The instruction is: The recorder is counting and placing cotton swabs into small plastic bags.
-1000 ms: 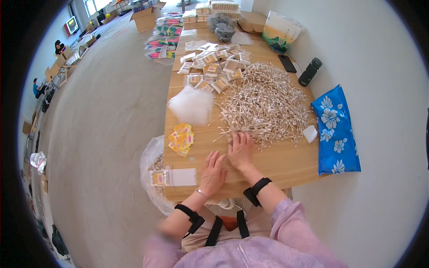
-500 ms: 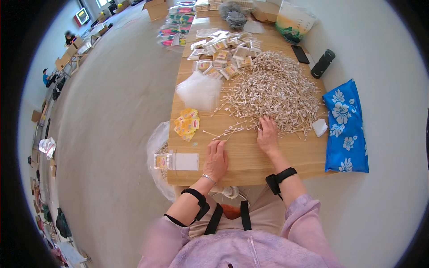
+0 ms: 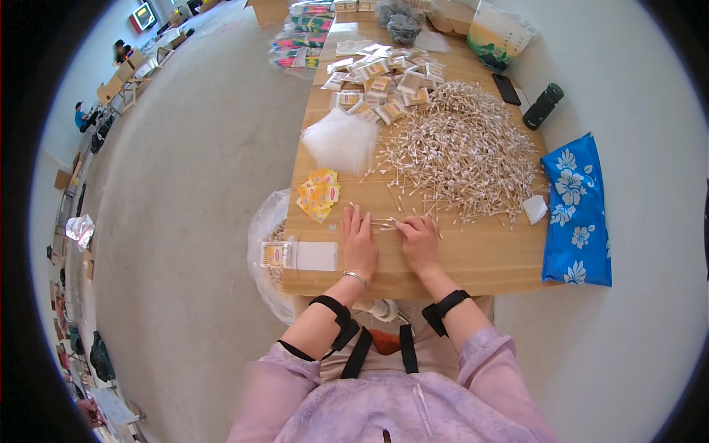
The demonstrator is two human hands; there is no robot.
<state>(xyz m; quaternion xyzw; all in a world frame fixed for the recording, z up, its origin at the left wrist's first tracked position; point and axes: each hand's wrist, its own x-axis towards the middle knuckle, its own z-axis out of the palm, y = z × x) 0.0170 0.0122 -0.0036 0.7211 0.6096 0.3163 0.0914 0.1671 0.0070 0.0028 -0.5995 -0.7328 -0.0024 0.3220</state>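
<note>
My left hand [image 3: 359, 242] lies on the table near its front edge, fingers stretched out flat. A few loose cotton swabs [image 3: 383, 224] lie between my two hands, their ends by the left fingers. The curled fingertips of my right hand [image 3: 419, 244] press on these swabs from the other side; how many are in its grip is hidden. Beyond my hands rises a big heap of cotton swabs [image 3: 469, 151], with stray ones spread along its near edge. Yellow printed cards [image 3: 318, 195] are fanned out left of the heap, above my left hand.
Clear plastic bags [image 3: 340, 139] and packed swab packets [image 3: 379, 81] lie behind the cards. A filled packet with a white strip [image 3: 316, 255] sits at the left corner. Along the right are a blue floral pouch [image 3: 576, 210], black bottle [image 3: 543, 107] and phone [image 3: 507, 89].
My right hand has come left and nearer from the heap's edge, towards my left hand. The left fingers have straightened, and the swabs now lie between both hands.
</note>
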